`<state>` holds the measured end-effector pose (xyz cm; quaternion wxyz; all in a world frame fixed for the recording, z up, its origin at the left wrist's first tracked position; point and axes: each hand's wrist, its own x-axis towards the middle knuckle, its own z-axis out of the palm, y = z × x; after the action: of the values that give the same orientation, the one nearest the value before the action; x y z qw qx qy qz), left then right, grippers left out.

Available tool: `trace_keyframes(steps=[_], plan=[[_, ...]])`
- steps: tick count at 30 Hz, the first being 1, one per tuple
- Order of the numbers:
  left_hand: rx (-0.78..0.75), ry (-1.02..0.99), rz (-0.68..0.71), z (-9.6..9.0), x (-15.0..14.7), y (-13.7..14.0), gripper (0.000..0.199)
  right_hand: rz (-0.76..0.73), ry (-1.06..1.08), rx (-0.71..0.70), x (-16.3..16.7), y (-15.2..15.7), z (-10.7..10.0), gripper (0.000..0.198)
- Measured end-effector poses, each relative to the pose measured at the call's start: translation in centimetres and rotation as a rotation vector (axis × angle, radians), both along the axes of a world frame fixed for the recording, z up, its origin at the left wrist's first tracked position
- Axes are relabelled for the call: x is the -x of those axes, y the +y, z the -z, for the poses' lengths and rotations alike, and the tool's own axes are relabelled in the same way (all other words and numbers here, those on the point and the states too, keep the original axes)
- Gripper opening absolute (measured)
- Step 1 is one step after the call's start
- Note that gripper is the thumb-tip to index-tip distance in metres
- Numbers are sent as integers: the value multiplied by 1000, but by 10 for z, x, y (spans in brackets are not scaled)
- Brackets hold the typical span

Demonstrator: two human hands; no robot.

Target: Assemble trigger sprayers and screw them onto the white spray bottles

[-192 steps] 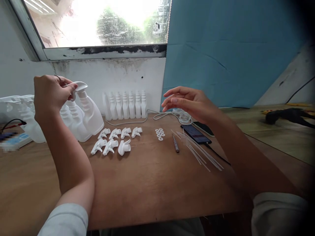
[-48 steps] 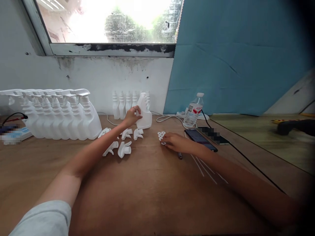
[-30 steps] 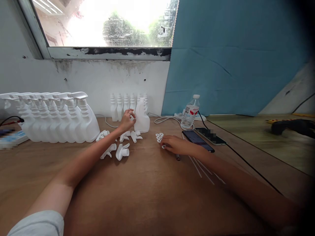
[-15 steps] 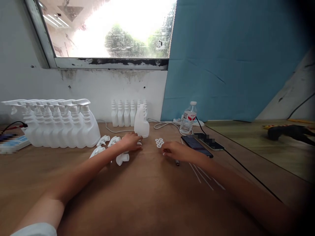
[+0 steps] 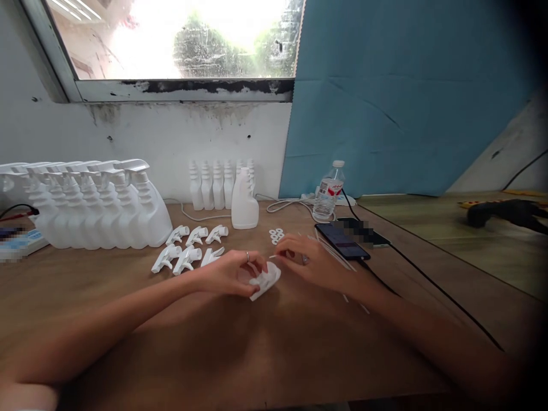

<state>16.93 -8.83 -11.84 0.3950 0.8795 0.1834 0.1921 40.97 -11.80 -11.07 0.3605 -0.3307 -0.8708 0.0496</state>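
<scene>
A white trigger sprayer head (image 5: 266,278) is held just above the table by my left hand (image 5: 233,273), thumb and fingers around it. Close to its right, my right hand (image 5: 314,260) pinches a small thin white piece (image 5: 273,256), which looks like a washer seen edge-on. Several more white washers (image 5: 276,236) lie in a cluster just beyond my right fingertips. Other trigger sprayer heads (image 5: 185,260) lie in two rows to the left of my left hand. Thin white tubes (image 5: 338,251) lie partly hidden by my right hand and forearm.
A white spray bottle (image 5: 245,208) stands upright behind the washers, with smaller white bottles (image 5: 206,185) by the wall. Many large white bottles (image 5: 148,214) line the left. To the right are a water bottle (image 5: 329,191), a phone (image 5: 342,242) and black cables (image 5: 445,305).
My left hand has come from the sprayer heads toward me and right, now with one sprayer head in it. My right hand has moved slightly from the washers toward it. The view has tilted down.
</scene>
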Motion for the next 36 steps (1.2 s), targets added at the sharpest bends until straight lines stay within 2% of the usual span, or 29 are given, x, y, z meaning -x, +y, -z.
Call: trace_keyframes(steps=[4,8,15,20,24,27,31,36], plan=[[98,-12,8,16,13,-23,33,-173,-7,-141,12,-13,13,9],[104,-66,-4,31,18,-29,29,-222,6,-304,16,-19,21,12],[79,-137,-31,41,17,-30,29,-294,-84,-365,18,-25,26,19],[-120,-80,16,37,19,-32,31,-357,-82,-297,19,-25,25,20],[-297,-64,15,37,17,-34,38,-357,-100,-174,19,-28,21,18],[-397,-37,-47,41,14,-34,32,-353,-107,-142,19,-28,19,17],[-417,-59,-94,45,9,-34,26,-305,-125,-198,18,-29,20,14],[-380,-104,-133,48,9,-32,17,-127,-257,-294,22,-36,23,18]])
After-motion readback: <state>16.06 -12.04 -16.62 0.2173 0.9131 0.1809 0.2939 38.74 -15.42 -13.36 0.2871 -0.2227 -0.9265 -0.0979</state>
